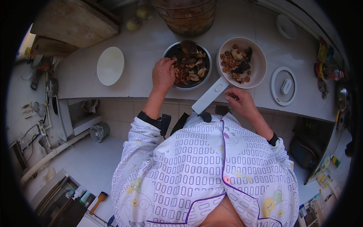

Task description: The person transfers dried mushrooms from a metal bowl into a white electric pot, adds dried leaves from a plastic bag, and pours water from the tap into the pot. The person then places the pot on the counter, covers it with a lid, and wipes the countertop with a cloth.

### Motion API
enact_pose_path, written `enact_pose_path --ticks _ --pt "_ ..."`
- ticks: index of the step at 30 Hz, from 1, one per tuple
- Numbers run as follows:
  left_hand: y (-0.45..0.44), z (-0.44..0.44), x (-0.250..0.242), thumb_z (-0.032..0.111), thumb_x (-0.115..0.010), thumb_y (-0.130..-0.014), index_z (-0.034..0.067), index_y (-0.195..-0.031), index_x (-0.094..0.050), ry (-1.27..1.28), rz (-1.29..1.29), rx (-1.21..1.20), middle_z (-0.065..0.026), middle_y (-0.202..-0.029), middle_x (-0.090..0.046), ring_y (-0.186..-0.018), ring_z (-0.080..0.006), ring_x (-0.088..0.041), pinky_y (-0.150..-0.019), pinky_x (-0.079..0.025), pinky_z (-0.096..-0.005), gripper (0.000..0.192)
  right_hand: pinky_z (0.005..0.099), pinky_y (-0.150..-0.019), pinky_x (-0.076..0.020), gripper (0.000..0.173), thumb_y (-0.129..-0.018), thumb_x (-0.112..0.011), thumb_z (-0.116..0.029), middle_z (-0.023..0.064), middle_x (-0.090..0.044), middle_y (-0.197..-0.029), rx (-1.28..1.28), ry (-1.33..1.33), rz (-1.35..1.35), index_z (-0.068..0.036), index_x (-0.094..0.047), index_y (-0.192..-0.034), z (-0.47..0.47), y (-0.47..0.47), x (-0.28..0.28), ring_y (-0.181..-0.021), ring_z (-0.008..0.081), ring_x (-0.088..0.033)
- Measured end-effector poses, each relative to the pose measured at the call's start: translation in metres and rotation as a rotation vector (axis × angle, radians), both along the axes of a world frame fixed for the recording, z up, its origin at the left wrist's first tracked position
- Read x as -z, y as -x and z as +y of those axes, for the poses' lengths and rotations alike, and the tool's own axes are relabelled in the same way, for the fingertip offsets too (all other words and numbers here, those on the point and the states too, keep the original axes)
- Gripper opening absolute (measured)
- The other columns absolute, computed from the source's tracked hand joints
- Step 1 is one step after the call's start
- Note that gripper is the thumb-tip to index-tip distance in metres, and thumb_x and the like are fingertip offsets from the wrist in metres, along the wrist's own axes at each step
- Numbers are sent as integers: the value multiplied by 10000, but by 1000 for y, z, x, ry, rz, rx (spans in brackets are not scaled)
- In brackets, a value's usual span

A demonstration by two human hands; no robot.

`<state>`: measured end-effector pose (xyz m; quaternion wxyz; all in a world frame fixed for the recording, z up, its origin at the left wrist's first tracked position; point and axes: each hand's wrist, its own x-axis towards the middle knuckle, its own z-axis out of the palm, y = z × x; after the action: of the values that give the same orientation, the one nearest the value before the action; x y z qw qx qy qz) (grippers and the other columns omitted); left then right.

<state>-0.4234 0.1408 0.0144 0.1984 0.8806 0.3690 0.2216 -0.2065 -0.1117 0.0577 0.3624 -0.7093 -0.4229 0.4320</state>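
My left hand (164,74) reaches over the left rim of a steel bowl (210,66), its fingertips at the dried pieces inside. Whether they pinch a piece, I cannot tell. That bowl holds dark curled dried slices (188,47) and small reddish-brown dried rings (180,74). To its right stands a cream-coloured pot (259,72) with a long pale handle (210,95) pointing towards me. Similar dried rings (227,69) and dark and pale slices (241,67) lie on the pot's bottom. My right hand (241,101) hovers below the pot, right of the handle, fingers slightly apart and holding nothing.
A glass lid (283,86) with a pale rim lies right of the pot. On the left is a cream plate (110,66). A wire-banded container (187,17) stands behind the bowl, and wooden boards (76,22) lean at back left. The counter's front edge (136,98) runs before me.
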Motion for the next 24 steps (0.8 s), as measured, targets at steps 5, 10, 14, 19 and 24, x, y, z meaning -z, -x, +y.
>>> enact_pose_path --ticks 5,10,14,19,24 --pt "13 -12 5 33 -588 -808 31 -1008 -634 2 -105 -26 -165 -1034 -591 -976 -365 -556 -850 -466 -428 205 307 -695 -530 182 -863 -629 -37 114 -683 -890 -13 -92 -32 -16 -655 -1042 -3 1 -3 -772 185 -650" --pt "28 -30 4 142 -685 -807 15 -1043 -508 152 -159 -296 -138 -951 -556 -853 -249 -541 -745 -461 -355 322 327 -696 -536 173 -835 -667 -60 128 -684 -864 5 -7 0 -26 -668 -1005 2 2 -18 -760 222 -674" --pt "41 -33 21 198 -725 -827 -2 -1024 -492 520 -224 -437 -113 -958 -557 -795 -201 -581 -677 -500 -317 365 312 -702 -531 186 -860 -665 -90 134 -683 -866 -2 -86 -55 -17 -659 -1030 3 2 -22 -765 210 -668" --pt "51 -27 40 171 -638 -894 -11 -1047 -530 1144 -354 -347 -91 -941 -618 -755 -159 -616 -581 -536 -307 261 318 -717 -530 194 -862 -666 -108 134 -684 -865 12 -75 -26 -20 -659 -1035 0 2 -23 -764 207 -665" --pt "42 -21 39 117 -530 -927 -1 -1121 -553 1155 -466 -297 -101 -998 -647 -804 -175 -649 -634 -574 -330 227 309 -701 -522 167 -852 -672 -104 103 -677 -807 1 -77 -99 -22 -659 -997 1 5 -29 -734 196 -657"
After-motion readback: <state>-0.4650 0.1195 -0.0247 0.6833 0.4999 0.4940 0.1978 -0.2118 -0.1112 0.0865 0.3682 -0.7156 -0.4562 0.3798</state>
